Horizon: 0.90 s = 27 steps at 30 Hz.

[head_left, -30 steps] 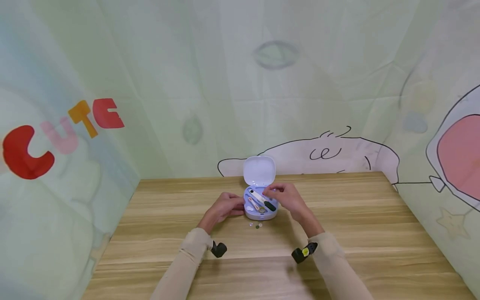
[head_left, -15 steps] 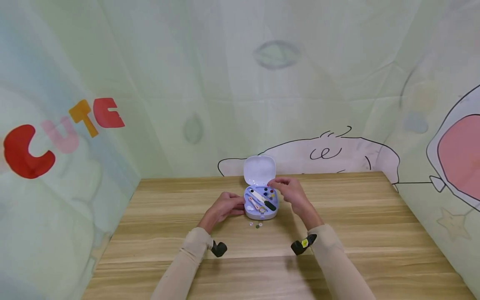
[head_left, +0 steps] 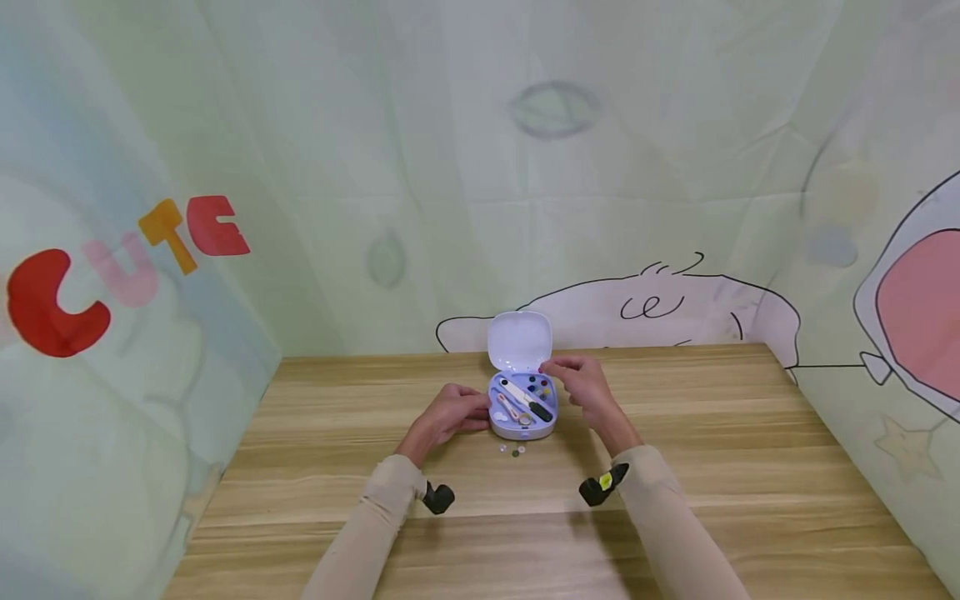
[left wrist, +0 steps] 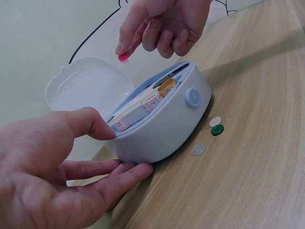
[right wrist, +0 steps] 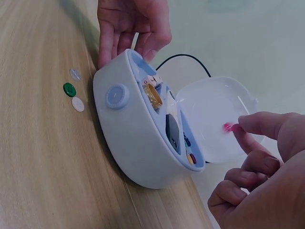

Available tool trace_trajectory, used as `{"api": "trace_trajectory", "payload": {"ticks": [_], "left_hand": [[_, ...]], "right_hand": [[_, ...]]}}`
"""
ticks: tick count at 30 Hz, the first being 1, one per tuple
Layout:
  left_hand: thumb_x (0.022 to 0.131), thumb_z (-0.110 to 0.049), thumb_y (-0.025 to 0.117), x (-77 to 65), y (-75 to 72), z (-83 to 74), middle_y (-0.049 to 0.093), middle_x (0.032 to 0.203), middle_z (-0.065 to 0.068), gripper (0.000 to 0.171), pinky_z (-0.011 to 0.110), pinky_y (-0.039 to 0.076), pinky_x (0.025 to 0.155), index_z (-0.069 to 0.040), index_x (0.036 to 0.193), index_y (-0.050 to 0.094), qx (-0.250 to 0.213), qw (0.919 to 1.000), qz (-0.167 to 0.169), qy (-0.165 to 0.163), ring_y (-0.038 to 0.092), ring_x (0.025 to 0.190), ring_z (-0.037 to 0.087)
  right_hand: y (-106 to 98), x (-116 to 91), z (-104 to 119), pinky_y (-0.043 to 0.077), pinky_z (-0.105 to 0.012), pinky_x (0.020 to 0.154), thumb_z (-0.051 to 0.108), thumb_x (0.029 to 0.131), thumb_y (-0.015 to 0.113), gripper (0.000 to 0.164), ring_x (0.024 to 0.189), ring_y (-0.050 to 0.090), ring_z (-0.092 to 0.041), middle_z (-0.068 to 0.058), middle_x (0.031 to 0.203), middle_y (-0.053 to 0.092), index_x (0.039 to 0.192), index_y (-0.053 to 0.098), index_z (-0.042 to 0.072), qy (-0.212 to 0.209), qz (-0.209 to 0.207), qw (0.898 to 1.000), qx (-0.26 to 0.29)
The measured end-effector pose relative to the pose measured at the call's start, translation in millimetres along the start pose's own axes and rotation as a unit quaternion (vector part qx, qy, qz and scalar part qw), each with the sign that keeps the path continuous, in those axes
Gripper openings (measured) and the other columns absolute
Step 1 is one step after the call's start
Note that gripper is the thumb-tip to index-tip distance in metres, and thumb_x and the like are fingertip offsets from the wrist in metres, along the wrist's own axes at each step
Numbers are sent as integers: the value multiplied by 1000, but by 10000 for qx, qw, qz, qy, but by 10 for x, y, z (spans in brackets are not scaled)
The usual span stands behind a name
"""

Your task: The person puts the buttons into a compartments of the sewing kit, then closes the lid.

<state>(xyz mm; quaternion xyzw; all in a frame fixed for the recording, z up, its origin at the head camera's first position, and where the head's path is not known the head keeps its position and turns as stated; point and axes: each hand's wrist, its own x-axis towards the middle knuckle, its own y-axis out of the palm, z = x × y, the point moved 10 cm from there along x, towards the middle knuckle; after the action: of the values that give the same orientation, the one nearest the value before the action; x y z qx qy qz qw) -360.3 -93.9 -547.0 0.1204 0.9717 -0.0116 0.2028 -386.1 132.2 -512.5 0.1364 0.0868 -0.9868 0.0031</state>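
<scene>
The right hand (head_left: pixel 587 387) pinches a small pink piece (left wrist: pixel 123 57) near the raised lid (head_left: pixel 520 337) of a white box (right wrist: pixel 133 136) on the bench (head_left: pixel 517 554), its rim and side gripped by the left hand's (head_left: pixel 450 410) fingers, three buttons (left wrist: pixel 217 130) lying alongside.

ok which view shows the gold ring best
The right wrist view: the gold ring looks largest there, its speckled side showing. The left wrist view shows it smaller, partly hidden; the head view, only a tiny ring.
</scene>
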Motion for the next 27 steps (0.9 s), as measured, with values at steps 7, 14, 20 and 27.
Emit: {"api": "trace_trajectory", "payload": {"ticks": [7,14,20,27], "left_hand": [[101,-6,64,1,4,4,69,116,26,36,41,62,91,15,130,57,-3,10000,-10,7,71,100,28],[101,-5,64,-5,10,1,70,114,26,35,41,62,91,15,129,57,-65,10000,-1,37,71,99,27],[101,-5,64,0,5,6,70,114,25,35,42,62,92,15,129,57,-70,10000,21,53,71,99,27],[101,-4,63,0,3,-1,70,114,25,34,42,62,92,15,129,58,-51,10000,28,39,71,99,27]], "right_hand": [[10,-4,-11,33,-29,63,35,92,79,39,79,42,-21,-4,117,64,127,75,16,-144,169,9998,-8],[16,-64,14,35,-31,66,37,93,78,45,94,49,-27,-6,128,62,133,72,18,-242,345,9990,-140],[21,-123,26,35,-30,67,31,94,78,44,113,53,-33,-8,129,66,135,70,17,-273,472,9982,-235],[42,-195,38,37,-33,71,33,93,79,45,103,50,-26,-9,131,61,134,71,17,-434,650,9960,-438]]}}
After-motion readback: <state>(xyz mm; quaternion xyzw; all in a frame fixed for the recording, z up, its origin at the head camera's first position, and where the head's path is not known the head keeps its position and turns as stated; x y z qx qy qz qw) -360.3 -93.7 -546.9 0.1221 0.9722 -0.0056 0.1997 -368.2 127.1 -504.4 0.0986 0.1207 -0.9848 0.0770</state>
